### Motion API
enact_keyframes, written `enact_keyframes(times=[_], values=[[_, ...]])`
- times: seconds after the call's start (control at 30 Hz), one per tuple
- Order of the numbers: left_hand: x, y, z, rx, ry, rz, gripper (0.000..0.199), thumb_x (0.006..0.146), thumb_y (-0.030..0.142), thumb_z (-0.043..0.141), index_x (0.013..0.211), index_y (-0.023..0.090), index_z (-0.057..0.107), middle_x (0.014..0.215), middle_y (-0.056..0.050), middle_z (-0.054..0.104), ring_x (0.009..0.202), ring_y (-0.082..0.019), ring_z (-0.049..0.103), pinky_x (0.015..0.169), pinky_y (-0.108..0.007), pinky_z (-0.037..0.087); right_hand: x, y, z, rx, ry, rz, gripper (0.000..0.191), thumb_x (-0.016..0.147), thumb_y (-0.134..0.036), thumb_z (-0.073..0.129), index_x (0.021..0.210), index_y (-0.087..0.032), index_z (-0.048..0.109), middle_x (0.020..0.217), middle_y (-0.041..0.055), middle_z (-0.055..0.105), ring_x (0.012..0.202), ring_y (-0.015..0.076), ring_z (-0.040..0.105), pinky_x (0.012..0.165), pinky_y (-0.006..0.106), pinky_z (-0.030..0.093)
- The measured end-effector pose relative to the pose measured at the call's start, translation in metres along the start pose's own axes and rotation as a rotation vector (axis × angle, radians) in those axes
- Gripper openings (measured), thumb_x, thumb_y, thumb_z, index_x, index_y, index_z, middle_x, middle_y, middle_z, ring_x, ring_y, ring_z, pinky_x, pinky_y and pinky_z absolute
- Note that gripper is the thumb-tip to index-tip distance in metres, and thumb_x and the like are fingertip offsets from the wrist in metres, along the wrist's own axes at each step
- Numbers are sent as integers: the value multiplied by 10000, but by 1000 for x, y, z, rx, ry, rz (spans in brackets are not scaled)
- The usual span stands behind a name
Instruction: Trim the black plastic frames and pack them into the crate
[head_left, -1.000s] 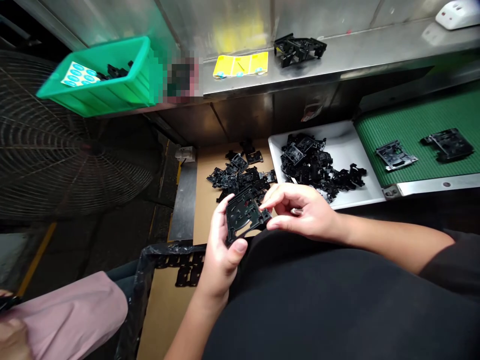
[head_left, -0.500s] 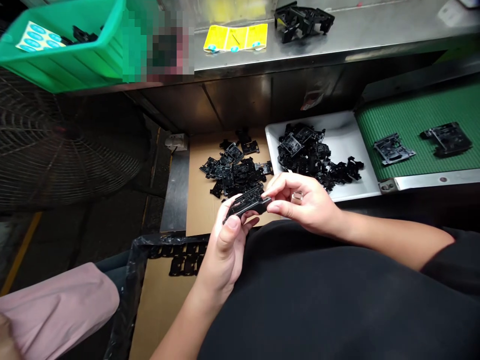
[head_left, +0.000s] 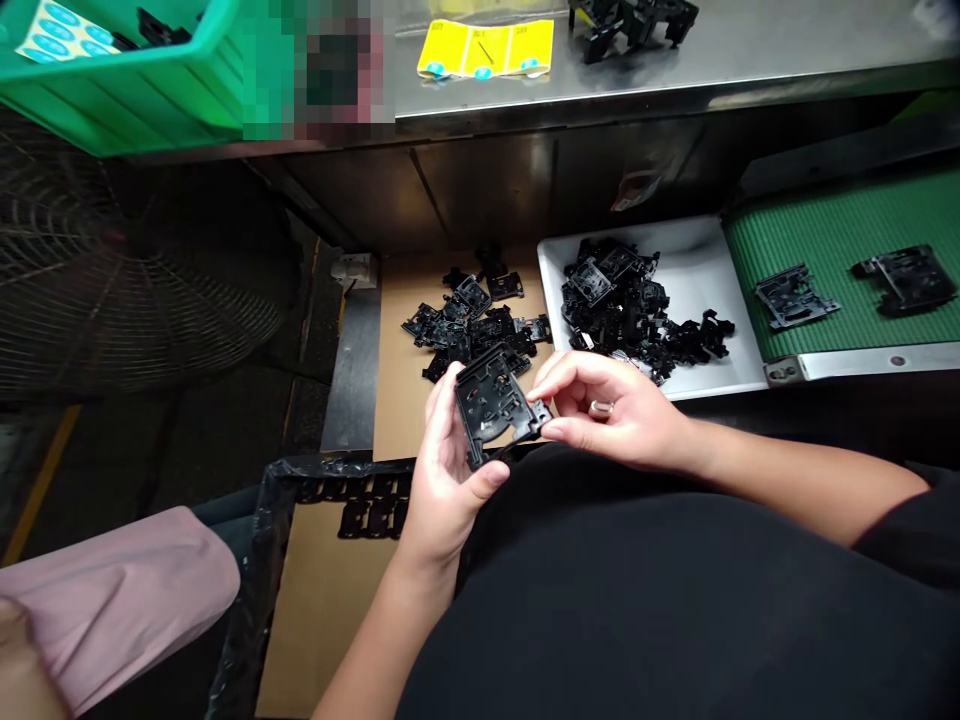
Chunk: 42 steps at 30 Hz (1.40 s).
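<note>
A black moulded plastic part [head_left: 491,400], flat with cut-outs and raised edges, is held between my two hands in front of my body. My left hand [head_left: 450,465] grips its left side, the thumb along the near edge. With thumb and forefinger my right hand [head_left: 607,410] pinches its right corner. Just beyond, a pile of similar black parts [head_left: 454,330] lies on a cardboard sheet [head_left: 397,400]. To the right of that, more black parts [head_left: 615,290] are heaped in a white tray [head_left: 705,260].
A green ribbed conveyor belt [head_left: 825,220] at the right carries two black parts. On the steel shelf [head_left: 787,50] lie yellow labels [head_left: 485,50], beside a green bin [head_left: 135,95]. A large fan [head_left: 135,250] stands left. Below it, another person's pink-clad limb [head_left: 135,610] borders a black-lined box [head_left: 255,560].
The black plastic part has been turned from nearly edge-on so its broad face shows. My left hand has rotated with it; my right hand still pinches its right end. The view has shifted slightly.
</note>
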<state>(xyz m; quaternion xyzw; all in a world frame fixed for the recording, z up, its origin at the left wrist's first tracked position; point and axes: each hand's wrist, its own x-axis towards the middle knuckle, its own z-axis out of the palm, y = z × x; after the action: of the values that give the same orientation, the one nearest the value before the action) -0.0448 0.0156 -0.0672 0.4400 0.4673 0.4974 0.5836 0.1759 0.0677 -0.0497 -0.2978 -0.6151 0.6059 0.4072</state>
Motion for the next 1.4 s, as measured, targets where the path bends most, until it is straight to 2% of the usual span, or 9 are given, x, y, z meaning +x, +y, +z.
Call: enact_keyframes(times=[0.1,0.27,0.4,0.53,0.63,0.83,1.03,1.23,1.4], values=[[-3,-4,-10,187,35,190,1037,714,428,944,1599,398,405,1737,-71,278,1611,-356,283,1283,-518,346,-2,2,-3,-97,-91,-118,224,931,-239,771,1130,-184,685,1060,47,623,632,63,478,520,201,421],[-8,7,-16,346,85,455,1022,643,282,985,1503,399,445,1606,-85,431,1530,-344,412,1237,-591,389,-4,1,-1,-101,-110,-164,248,941,-189,755,1177,-175,679,1087,64,623,666,73,504,553,215,440],[-6,22,-23,594,120,592,838,568,361,1018,1278,361,573,1509,-72,494,1434,-354,480,1192,-617,415,-3,-2,3,-31,-108,-126,252,955,-189,739,1197,-183,670,1090,63,619,673,78,522,567,226,451],[-6,29,-31,781,100,676,768,546,415,1020,1193,333,615,1477,-75,488,1325,-337,528,1094,-555,491,-1,-4,5,-35,-115,-128,245,961,-208,737,1198,-184,679,1080,61,624,664,77,511,558,221,443],[-10,30,-34,774,80,658,703,553,390,1020,1133,333,626,1477,-65,454,1292,-323,531,1037,-522,514,-1,-4,6,-43,-132,-129,240,964,-210,734,1195,-184,678,1080,62,624,665,77,515,561,224,448],[-17,39,-27,694,56,598,525,610,299,994,1000,336,645,1557,-25,386,1373,-346,464,1098,-591,451,1,-6,8,-27,-157,-163,256,970,-197,724,1220,-196,668,1098,69,629,679,85,539,568,234,474],[-11,37,-21,483,139,615,1049,471,377,1052,1338,423,463,1451,-63,471,1378,-340,488,1086,-585,477,6,-11,8,-53,-158,-206,252,969,-215,732,1215,-199,677,1024,50,629,646,83,511,561,237,470],[-10,38,-20,475,182,598,1062,469,463,1048,1351,407,459,1438,-72,475,1385,-339,484,1113,-572,467,9,-10,9,-31,-155,-207,258,963,-215,740,1215,-205,687,1009,44,635,632,82,508,550,236,467],[-10,42,-22,390,140,514,1059,584,388,1017,1483,402,457,1507,-70,460,1387,-296,500,1141,-495,493,14,-8,12,-20,-146,-246,270,934,-197,776,1195,-202,706,1028,54,650,650,84,520,539,229,457]])
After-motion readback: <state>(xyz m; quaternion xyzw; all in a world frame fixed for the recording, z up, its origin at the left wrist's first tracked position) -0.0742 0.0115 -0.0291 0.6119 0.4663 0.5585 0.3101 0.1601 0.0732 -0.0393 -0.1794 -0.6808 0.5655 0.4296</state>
